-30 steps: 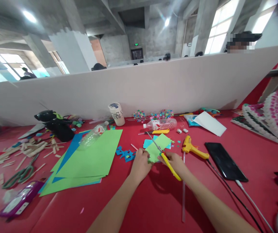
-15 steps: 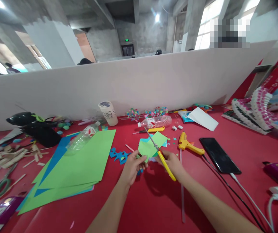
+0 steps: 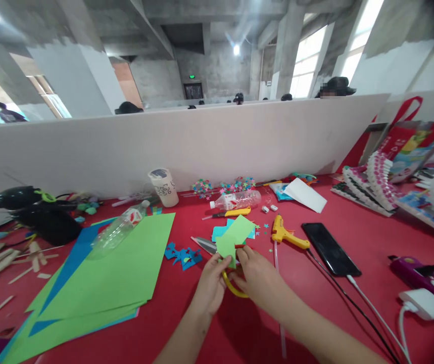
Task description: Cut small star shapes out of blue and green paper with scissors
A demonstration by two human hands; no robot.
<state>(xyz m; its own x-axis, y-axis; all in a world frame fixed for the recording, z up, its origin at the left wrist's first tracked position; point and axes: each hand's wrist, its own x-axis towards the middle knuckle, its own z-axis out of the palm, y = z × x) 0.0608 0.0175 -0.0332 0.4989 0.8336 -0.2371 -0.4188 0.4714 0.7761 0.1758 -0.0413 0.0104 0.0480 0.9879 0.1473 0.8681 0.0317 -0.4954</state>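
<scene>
My left hand (image 3: 212,280) pinches the lower edge of a small piece of green paper (image 3: 235,235) between thumb and fingers. Behind the paper, a pair of scissors (image 3: 206,245) points its blades to the left, and a loop of its yellow handle shows below, between my hands. My right hand (image 3: 256,268) is closed around the handle side of the scissors, its fingertips at the paper's right edge. The paper and my fingers hide the pivot. Light blue paper (image 3: 221,232) lies beyond the green piece, and blue paper scraps (image 3: 182,255) lie left of my hands.
Large green sheets (image 3: 118,273) lie on the left, with a plastic bottle (image 3: 120,227) on top. A yellow utility knife (image 3: 237,212) and another bottle (image 3: 241,200) are ahead. To the right are a yellow glue gun (image 3: 288,236) and a phone (image 3: 330,248). A white partition (image 3: 201,144) stands behind.
The scissors have swung from pointing up across the green paper to pointing left behind it. My right hand has come closer to my left. The camera view has shifted slightly.
</scene>
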